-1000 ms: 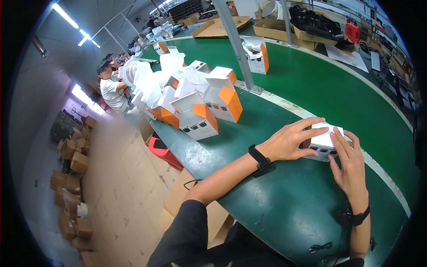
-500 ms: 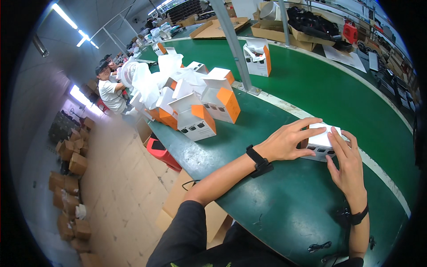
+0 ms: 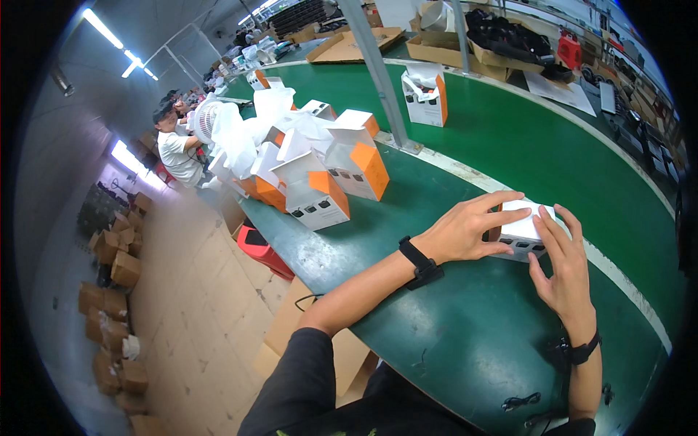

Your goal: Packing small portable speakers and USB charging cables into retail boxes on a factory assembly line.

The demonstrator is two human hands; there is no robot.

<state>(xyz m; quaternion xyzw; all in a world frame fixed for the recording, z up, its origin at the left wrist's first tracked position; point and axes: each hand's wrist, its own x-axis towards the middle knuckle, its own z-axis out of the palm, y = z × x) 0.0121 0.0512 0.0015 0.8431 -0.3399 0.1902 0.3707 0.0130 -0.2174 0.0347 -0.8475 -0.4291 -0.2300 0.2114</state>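
Note:
A small white carton (image 3: 520, 229) with dark product pictures on its side stands on the green table, its top flaps down. My left hand (image 3: 469, 229) holds it from the left, fingers across the top and thumb low on the near side. From the right, my right hand (image 3: 566, 280) grips the same carton, with fingertips on top and thumb against the near side. Farther left stand several white-and-orange cartons (image 3: 318, 200) with raised flaps. White plastic bags (image 3: 236, 142) stick out among them.
Beyond a pale rail, another open carton (image 3: 425, 102) sits on the green belt (image 3: 502, 120). A grey metal post (image 3: 378, 73) rises at the rail. Near the front lies a coiled black cable (image 3: 521, 401). A red stool (image 3: 263, 251) stands below the table's left edge; a co-worker (image 3: 178, 149) is at far left.
The open carton on the belt has shifted slightly right, away from the post. Both hands keep nearly the same place on the carton; the whole view has turned a little.

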